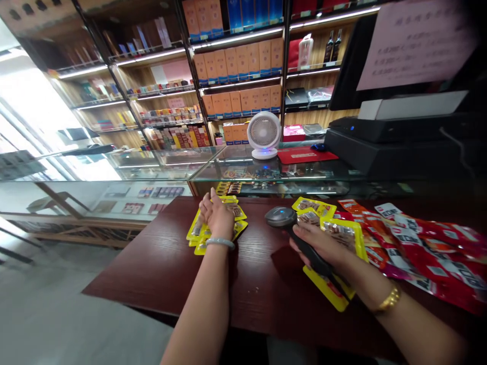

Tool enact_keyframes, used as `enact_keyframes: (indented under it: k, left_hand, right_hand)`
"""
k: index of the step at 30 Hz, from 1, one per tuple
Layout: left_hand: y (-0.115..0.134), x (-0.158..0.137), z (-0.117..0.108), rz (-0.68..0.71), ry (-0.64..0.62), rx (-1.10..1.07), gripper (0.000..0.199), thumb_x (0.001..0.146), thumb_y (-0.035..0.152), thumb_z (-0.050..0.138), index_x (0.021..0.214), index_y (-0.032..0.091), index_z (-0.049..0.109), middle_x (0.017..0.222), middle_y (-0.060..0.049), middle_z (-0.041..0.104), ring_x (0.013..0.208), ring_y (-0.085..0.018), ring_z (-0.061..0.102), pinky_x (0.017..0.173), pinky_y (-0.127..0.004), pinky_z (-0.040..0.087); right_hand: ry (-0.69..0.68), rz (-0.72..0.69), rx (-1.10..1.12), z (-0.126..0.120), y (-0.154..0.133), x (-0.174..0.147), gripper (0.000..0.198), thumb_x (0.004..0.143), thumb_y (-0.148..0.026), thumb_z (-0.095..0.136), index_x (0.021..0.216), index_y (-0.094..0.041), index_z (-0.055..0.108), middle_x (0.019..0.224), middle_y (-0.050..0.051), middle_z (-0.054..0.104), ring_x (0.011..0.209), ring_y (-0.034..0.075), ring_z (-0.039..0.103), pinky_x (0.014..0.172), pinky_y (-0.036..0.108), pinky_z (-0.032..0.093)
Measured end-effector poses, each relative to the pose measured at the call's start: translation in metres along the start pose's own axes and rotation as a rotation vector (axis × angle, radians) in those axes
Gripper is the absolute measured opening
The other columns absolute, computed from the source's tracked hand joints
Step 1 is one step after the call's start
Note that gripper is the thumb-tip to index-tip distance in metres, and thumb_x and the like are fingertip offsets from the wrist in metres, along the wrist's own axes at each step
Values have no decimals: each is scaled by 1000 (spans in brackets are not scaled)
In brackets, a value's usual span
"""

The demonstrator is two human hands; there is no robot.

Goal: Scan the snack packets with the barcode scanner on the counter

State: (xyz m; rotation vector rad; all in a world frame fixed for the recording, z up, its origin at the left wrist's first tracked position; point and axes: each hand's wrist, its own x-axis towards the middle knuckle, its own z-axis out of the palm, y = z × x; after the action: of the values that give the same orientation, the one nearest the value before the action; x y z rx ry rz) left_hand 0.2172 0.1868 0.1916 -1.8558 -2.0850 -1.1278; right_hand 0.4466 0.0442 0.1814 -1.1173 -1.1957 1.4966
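My right hand point(321, 242) is wrapped round the handle of a black barcode scanner point(281, 217), whose head points left and shows a small blue light. Beneath and beside that hand lie several yellow snack packets point(344, 235) with clear windows. My left hand point(217, 215) rests over a second pile of yellow snack packets point(197, 229), its fingers loosely bent and partly apart. No packet shows lifted in it, though the palm side is hidden. A pale bangle circles the left wrist and a gold one the right.
Red and orange packets point(429, 243) are heaped on the right of the dark wooden counter point(152, 263). Behind it, a glass case point(224, 170) carries a white fan point(264, 133) and a red mat point(307, 155). A black monitor point(346, 66) stands at right. Shelves line the wall.
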Motion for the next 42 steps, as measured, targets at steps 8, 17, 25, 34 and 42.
enact_keyframes:
  k: [8, 17, 25, 34, 42]
  left_hand:
    - [55, -54, 15, 403, -287, -154, 52, 85, 37, 57, 135, 25, 52, 148, -9, 44, 138, -30, 33, 113, -48, 26]
    - [73, -75, 39, 556, -547, -177, 44, 86, 47, 56, 123, 24, 63, 126, -11, 63, 119, -29, 53, 102, -43, 37]
    - [127, -73, 67, 389, -688, -93, 47, 78, 63, 58, 99, 22, 69, 116, -16, 65, 116, -36, 53, 91, -45, 41]
    - [84, -51, 72, 127, -518, -549, 14, 86, 34, 57, 87, 20, 55, 77, -1, 64, 70, -15, 58, 67, -25, 41]
    - [55, -41, 66, 78, -444, -626, 12, 84, 31, 56, 85, 19, 57, 78, -2, 64, 74, -16, 58, 67, -26, 41]
  right_hand:
    - [186, -68, -62, -26, -26, -9, 48, 80, -67, 60, 75, -20, 48, 56, -5, 56, 33, 7, 50, 31, 18, 38]
    - [329, -74, -72, -75, -36, -17, 45, 79, -62, 65, 73, -20, 51, 54, -4, 57, 31, 9, 49, 30, 22, 41]
    - [271, -51, -58, -79, -29, -13, 47, 81, -65, 61, 73, -19, 49, 52, -4, 56, 30, 9, 50, 30, 20, 41]
    - [233, -89, -33, -67, -26, -7, 44, 83, -62, 61, 80, -21, 46, 54, -7, 57, 29, 9, 51, 28, 19, 40]
    - [114, -92, -34, -48, -18, -3, 46, 80, -64, 63, 80, -21, 45, 54, -6, 58, 29, 7, 49, 29, 17, 36]
